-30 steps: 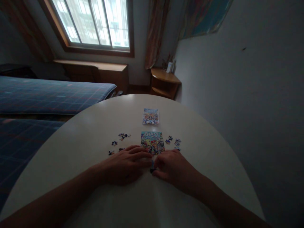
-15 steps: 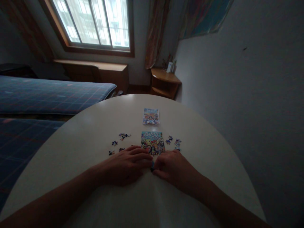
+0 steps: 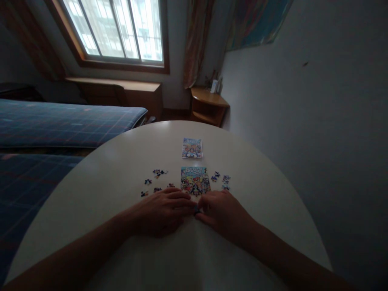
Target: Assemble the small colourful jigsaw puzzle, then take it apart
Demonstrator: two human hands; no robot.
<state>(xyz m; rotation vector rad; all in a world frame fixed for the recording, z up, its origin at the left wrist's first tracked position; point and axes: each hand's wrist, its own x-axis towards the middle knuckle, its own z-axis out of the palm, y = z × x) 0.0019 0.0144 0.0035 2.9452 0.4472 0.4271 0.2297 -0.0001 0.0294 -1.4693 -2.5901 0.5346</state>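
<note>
My left hand (image 3: 166,208) lies palm down on the table, fingers stretched out to the right, tips at a small dark-blue puzzle piece (image 3: 197,209). Its thumb is hidden. My right hand (image 3: 222,210) is curled, thumb and index finger pinching that piece from the other side. Just beyond both hands lies a colourful picture card (image 3: 195,180) with "Bluey" lettering; its lower edge is partly covered by fingers. Loose puzzle pieces (image 3: 157,190) are scattered left of the card, and more puzzle pieces (image 3: 226,179) sit to its right.
A printed packet (image 3: 192,148) lies farther back on the round white table (image 3: 130,161). Beyond the table's left edge is a bed with a blue plaid cover (image 3: 75,125). A wooden corner shelf (image 3: 209,97) stands behind, and a wall (image 3: 287,113) runs along the right.
The view has shifted slightly. My left fingertips have come closer to the right hand, covering more of the puzzle piece between them. Another piece shows above the left hand.
</note>
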